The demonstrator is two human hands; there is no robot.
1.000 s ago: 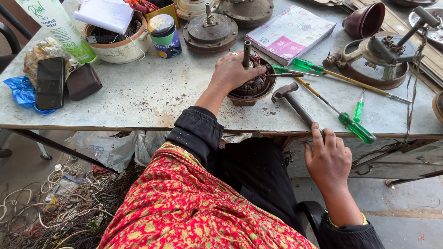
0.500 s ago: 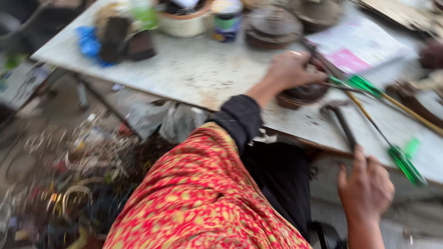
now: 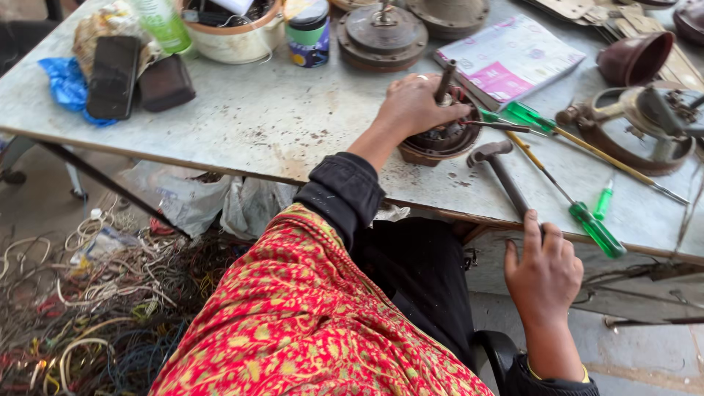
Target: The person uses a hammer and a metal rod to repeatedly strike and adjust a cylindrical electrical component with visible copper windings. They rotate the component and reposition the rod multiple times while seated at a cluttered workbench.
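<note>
On table, left hand (image 3: 414, 106) gripping motor (image 3: 440, 139), right hand (image 3: 544, 275) on hammer (image 3: 502, 172) handle

A small round tin (image 3: 309, 33) with a dark blue label and black lid stands on the table (image 3: 257, 125) at about 12 o'clock. At 1 o'clock lies a flat white and pink printed booklet (image 3: 510, 57). At 11 o'clock a green bottle (image 3: 163, 23) with a pale label leans beside a cream tub (image 3: 235, 40). At 10 o'clock a crumpled blue plastic bag (image 3: 66, 82) lies under a black phone (image 3: 112, 77) with its dark screen up
</note>
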